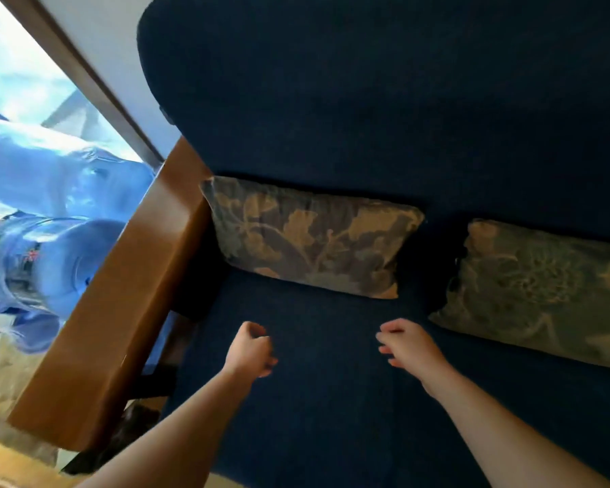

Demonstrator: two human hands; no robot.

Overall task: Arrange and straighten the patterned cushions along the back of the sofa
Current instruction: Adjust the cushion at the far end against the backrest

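Observation:
A grey and tan floral cushion (310, 237) leans against the dark blue sofa back (384, 100), close to the left armrest. A second, greener patterned cushion (539, 294) lies tilted on the seat at the right, partly cut off by the frame edge. A gap of blue fabric separates the two. My left hand (250, 348) hovers over the seat below the first cushion, fingers curled into a loose fist, holding nothing. My right hand (409, 343) hangs a little to the right, fingers bent downward and apart, empty, just left of the second cushion's lower corner.
The sofa's brown wooden armrest (120, 311) runs along the left. Beyond it stand large blue water bottles (50, 220) by a bright window with a brown frame (85, 75). The blue seat (331, 417) stretches below my hands.

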